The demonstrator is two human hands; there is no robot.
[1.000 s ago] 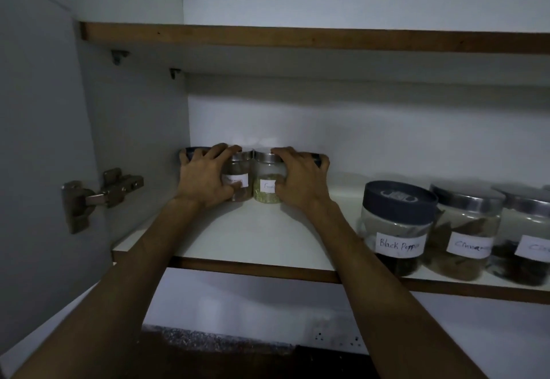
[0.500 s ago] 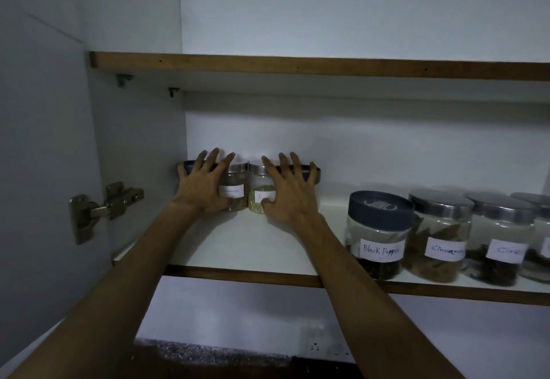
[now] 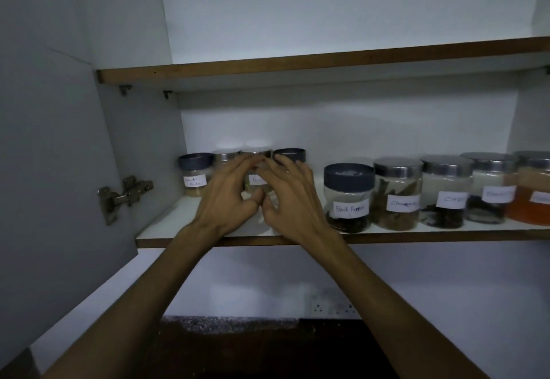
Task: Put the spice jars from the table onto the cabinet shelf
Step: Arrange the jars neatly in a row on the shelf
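Jars (image 3: 258, 181) crowded at back-left of shelf (image 3: 208, 242). Left hand (image 3: 229, 197), right hand (image 3: 293, 200): fingers spread loose, gripping nothing. Risk: knuckle nudge topples neighbours, domino along row.

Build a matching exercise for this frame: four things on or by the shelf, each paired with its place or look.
Things:
1. Black Pepper jar
2. orange-filled jar
3. hinge
4. left hand

Descriptions:
A. far right of the shelf
B. on the open door
C. dark lid, just right of the right hand
D. in front of the small back-row jars

Pairs: 1-C, 2-A, 3-B, 4-D
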